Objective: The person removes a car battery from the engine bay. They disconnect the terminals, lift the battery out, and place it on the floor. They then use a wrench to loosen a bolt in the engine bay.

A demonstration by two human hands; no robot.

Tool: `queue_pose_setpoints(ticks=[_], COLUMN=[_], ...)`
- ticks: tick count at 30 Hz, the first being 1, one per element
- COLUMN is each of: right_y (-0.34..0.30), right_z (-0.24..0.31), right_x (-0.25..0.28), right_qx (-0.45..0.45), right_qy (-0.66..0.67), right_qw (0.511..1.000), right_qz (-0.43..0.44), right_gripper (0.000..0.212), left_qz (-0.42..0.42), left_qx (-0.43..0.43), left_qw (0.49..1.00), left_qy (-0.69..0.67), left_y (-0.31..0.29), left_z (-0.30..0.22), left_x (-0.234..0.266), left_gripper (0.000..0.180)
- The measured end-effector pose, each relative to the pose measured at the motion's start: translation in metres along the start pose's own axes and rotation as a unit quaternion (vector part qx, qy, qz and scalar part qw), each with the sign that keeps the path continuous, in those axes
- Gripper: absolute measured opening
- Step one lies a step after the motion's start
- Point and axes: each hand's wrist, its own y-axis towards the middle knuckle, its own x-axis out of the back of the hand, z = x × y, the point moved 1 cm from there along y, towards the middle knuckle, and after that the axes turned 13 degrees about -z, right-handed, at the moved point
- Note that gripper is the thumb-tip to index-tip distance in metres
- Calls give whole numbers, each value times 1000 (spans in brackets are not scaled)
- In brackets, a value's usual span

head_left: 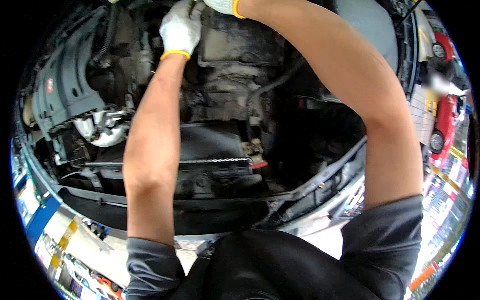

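Both my arms reach over the front of a car into its engine bay point(215, 95). At the upper edge, my left hand point(181, 31), in a white knit glove with a yellow cuff, has its fingers curled together around something too hidden to name. Close to its right is my right hand point(220, 5), gloved alike, its fingers mostly cut off by the picture's edge. Just below the hands lies a dark, boxy, dusty part point(240, 45). A grey ribbed plastic engine cover point(67, 85) stands to the left of my left forearm.
Silver metal parts point(102, 127) sit beside the engine cover. A black panel point(212, 142) with a braided strip point(215, 160) crosses under my left forearm. The car's front edge point(295, 197) curves before my body. Red cars point(442, 125) stand at the far right.
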Motion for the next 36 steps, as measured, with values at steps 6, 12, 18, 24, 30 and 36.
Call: queue_pose_setpoints(ticks=[6,12,18,24,30,36], right_y=[0,5,7,1,9,8], right_z=[0,-2,3,-6,-6,-7], right_x=[20,43,4,14,20,22], right_qx=[-165,15,-93,-81,-69,-81], right_qy=[140,-8,79,35,49,76], right_qw=[966,991,990,992,990,980], right_qz=[145,133,74,89,114,162], right_gripper=[30,25,30,29,32,35], left_qz=[-20,-30,-14,64,114,154], left_qx=[-1,7,1,2,10,15], left_qw=[999,999,999,995,989,983], left_qy=[-32,-38,-35,-81,-97,-97], left_y=[11,15,17,28,34,37], left_z=[-19,-23,-14,-20,0,5], left_x=[-6,-2,-12,2,7,6], left_gripper=[27,22,26,33,32,35])
